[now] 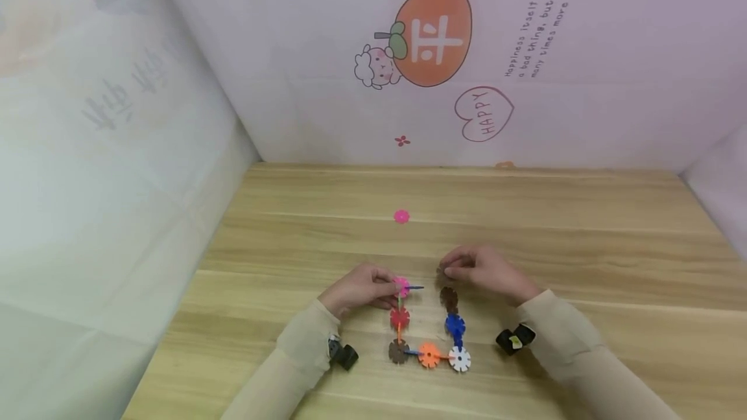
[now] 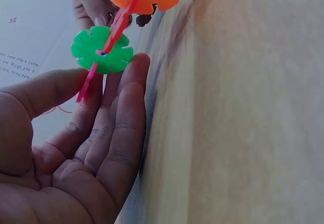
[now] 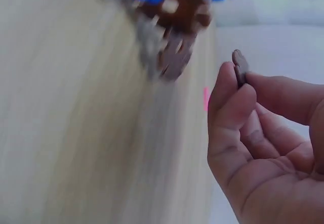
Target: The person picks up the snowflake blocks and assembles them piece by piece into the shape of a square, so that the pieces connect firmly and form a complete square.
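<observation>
A U-shaped chain of notched plastic snowflake discs lies before me in the head view. My left hand pinches the pink disc at the chain's far left end, where a blue disc stands edge-on. Down that side run a green disc and a red disc. Thumb and fingers of my right hand pinch a loose brown disc, apart from the chain. Just nearer to me is the brown disc at the chain's right end, followed by a blue disc.
The near side of the chain has a brown disc, an orange disc and a white disc. A single pink disc lies farther back on the wooden table. Printed cloth hangs behind and at both sides.
</observation>
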### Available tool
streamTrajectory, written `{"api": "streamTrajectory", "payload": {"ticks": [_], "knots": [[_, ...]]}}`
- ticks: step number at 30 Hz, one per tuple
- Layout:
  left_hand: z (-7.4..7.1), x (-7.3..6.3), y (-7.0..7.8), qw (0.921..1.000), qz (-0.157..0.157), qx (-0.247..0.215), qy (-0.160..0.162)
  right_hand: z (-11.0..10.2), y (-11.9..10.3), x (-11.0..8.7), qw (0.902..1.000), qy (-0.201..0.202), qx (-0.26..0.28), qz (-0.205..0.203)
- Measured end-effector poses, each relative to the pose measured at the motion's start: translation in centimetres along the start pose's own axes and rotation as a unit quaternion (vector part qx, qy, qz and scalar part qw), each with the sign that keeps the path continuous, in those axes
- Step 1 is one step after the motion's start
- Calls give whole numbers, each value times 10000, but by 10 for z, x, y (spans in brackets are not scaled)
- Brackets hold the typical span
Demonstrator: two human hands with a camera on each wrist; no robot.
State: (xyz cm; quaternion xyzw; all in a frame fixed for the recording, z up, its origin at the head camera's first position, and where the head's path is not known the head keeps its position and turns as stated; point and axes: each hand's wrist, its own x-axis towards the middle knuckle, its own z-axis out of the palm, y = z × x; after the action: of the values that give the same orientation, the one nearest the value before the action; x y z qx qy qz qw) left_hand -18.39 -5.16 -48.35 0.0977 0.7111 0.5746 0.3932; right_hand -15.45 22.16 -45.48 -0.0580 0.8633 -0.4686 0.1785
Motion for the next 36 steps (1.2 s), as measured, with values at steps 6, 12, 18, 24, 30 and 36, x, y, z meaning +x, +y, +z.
{"api": "streamTrajectory", "payload": {"ticks": [6, 12, 18, 24, 30, 36], "knots": [[-1, -1, -1, 10000, 2, 4, 6, 12, -14, -3, 9992, -202, 331, -24], [0, -1, 0, 10000, -49, -69, 21, 22, -17, -1, 9966, -264, 744, 219], [0, -2, 1, 10000, -40, -65, 23, 26, -18, -1, 9957, -316, 851, 208], [-1, -3, 1, 10000, -9, -36, 7, 27, -20, -3, 9952, -428, 871, 154], [0, -1, 0, 10000, -27, 40, -6, 31, -21, -2, 9943, -471, 933, 187], [1, 0, -2, 10000, -7, 27, 30, 33, -20, 0, 9939, -454, 972, 236]]}}
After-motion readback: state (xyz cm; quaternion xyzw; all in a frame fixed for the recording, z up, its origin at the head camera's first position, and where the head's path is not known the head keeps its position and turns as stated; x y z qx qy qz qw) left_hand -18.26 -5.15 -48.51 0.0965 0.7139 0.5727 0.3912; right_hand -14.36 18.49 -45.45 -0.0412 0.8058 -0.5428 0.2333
